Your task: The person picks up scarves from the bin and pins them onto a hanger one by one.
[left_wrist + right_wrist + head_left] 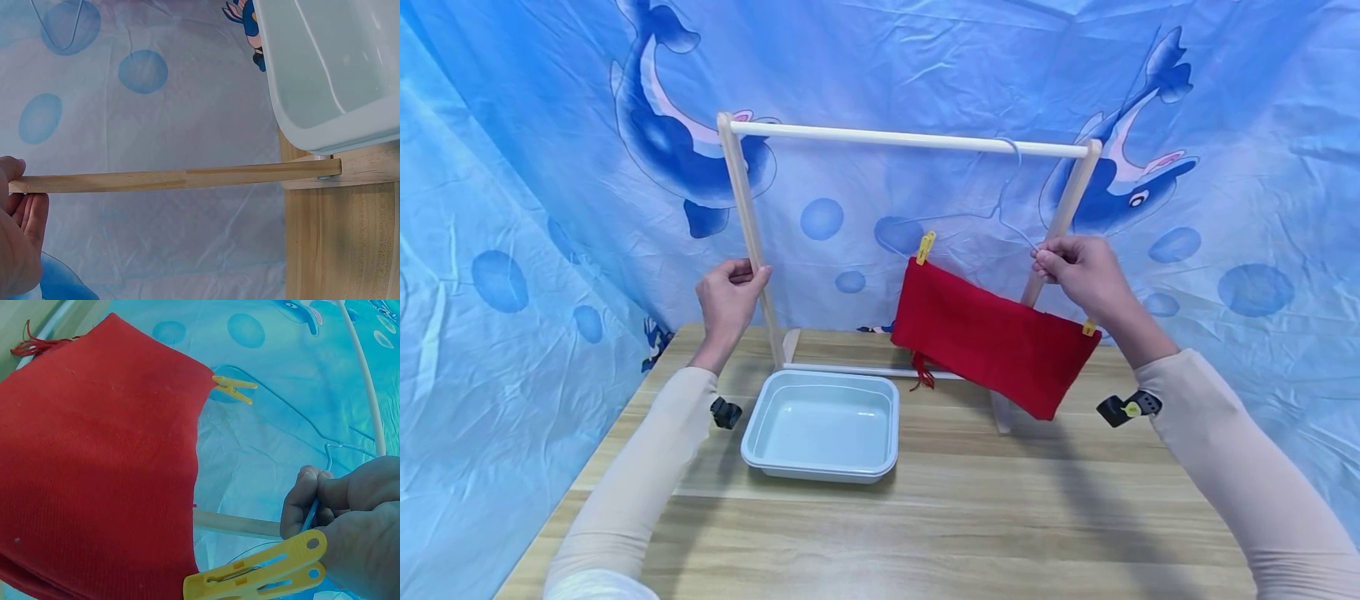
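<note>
A folded red scarf (992,337) with a fringe hangs tilted, its right side lower, from a thin light-blue wire hanger (1000,210). Yellow clothespins (926,248) grip its two upper corners; the nearer clothespin (259,569) looms large in the right wrist view. The hanger's hook is at the white rod (880,136) of a small wooden rack. With thumb and fingers, my right hand (1088,273) pinches the hanger's right arm. My left hand (730,302) holds the rack's left post (150,180) between thumb and fingers, about midway up.
A pale blue plastic basin (820,471) stands on the wooden table (940,533), in front of the rack's left foot. Close behind the rack hangs a blue curtain (850,67) with dolphins printed on it. The rack's right post (1078,187) rises behind my right hand.
</note>
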Demonstrator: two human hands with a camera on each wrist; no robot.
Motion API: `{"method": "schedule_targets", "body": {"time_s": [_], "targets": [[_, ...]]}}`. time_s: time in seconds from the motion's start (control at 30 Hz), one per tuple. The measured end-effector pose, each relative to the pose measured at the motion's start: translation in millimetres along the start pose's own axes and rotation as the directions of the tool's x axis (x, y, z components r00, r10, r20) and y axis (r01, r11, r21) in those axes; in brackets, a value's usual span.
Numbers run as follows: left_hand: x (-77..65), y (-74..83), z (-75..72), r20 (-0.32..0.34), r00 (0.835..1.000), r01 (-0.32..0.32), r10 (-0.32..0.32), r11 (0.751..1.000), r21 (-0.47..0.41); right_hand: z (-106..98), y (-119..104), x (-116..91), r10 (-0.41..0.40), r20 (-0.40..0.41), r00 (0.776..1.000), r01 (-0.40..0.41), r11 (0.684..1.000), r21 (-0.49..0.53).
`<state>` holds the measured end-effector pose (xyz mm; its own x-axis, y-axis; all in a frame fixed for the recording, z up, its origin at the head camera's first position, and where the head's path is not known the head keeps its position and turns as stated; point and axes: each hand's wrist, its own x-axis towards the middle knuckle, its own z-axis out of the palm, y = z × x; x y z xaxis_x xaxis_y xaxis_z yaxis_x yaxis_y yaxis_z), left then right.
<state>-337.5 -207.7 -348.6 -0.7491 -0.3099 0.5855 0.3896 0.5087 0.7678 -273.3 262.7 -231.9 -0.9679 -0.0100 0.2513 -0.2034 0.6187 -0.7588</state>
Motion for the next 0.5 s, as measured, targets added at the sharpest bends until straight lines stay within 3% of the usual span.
{"method": "schedule_targets", "body": {"time_s": [0.2,0.37,0.5], "targets": [[-1.3,1.5,-0.7,0.002,1.000,0.003,-0.003,1.000,0.002,1.1,0.4,2.3,-0.035,0.022,0.999,0.037,0.996,-0.079],[-1.3,2.4,-1.3,0.005,1.000,0.010,-0.010,1.000,0.002,4.7,1.3,2.3,-0.123,0.050,0.991,0.131,0.969,-0.210],[-0.5,2.7,-0.9,0.007,1.000,0.012,-0.012,1.000,0.012,8.3,3.5,0.7,-0.179,0.054,0.982,0.186,0.953,-0.241]]}}
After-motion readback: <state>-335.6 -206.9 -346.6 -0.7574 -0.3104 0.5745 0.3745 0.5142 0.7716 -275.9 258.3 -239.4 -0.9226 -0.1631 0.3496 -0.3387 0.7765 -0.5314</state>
